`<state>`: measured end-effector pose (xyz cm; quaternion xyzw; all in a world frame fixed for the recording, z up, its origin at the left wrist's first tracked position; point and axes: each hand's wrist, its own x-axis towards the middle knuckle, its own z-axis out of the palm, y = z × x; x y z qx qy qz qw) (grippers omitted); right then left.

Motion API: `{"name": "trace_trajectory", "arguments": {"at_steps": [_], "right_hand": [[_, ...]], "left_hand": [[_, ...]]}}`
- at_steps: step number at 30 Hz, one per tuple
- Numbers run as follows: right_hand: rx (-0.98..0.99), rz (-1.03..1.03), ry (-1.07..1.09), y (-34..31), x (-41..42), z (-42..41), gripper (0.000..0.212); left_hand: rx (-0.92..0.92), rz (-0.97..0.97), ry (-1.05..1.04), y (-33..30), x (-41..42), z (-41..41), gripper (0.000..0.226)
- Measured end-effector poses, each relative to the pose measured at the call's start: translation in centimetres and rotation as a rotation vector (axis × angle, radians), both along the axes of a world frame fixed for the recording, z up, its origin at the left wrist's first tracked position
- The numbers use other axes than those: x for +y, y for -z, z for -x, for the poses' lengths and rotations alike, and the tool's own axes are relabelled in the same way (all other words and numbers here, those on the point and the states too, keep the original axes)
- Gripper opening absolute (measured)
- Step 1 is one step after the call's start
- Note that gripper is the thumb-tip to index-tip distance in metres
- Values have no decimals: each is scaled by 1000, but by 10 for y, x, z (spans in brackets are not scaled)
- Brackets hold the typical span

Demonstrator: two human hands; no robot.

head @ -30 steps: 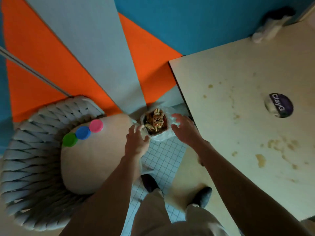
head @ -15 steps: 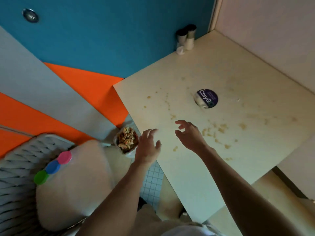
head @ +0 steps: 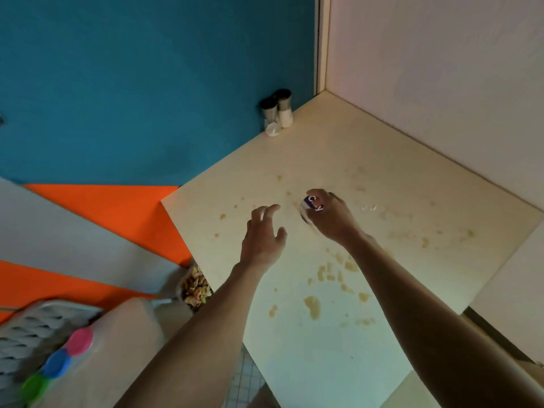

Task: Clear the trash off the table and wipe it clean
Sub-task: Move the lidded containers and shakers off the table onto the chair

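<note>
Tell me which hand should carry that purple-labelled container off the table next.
Right. The right hand already has its fingers curled round the purple-labelled container on the table, so its grip is set. The left hand hovers open beside it, holding nothing.

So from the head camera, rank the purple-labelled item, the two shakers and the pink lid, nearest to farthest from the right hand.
1. Purple-labelled item: in the right hand.
2. Shakers: table's far corner.
3. Pink lid: lower left, off the table.
</note>
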<state>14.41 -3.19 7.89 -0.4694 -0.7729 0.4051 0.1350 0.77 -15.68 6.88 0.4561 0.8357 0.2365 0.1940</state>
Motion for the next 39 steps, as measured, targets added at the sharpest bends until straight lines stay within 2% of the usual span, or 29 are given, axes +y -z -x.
{"name": "trace_trajectory", "arguments": {"at_steps": [7,12,21,24,28,30,34,39], "right_hand": [[-19,-136,-7,-26,107,70,53],[-29,-198,9,-20,200,142,60],[5,-149,93,43,313,241,80],[12,-90,124,74,334,258,92],[99,-14,172,102,353,268,104],[145,-17,164,114,359,275,99],[188,-20,174,122,366,282,70],[187,-60,204,119,356,275,60]], "left_hand": [[40,-98,-1,-12,123,67,56],[57,-197,-25,-4,218,134,59],[-20,-261,-117,50,332,228,72],[-82,-254,-110,80,350,238,80],[-94,-329,-101,102,366,234,80],[-65,-395,-147,111,372,234,77],[-19,-408,-207,114,375,230,80],[-35,-370,-208,101,360,230,98]]}}
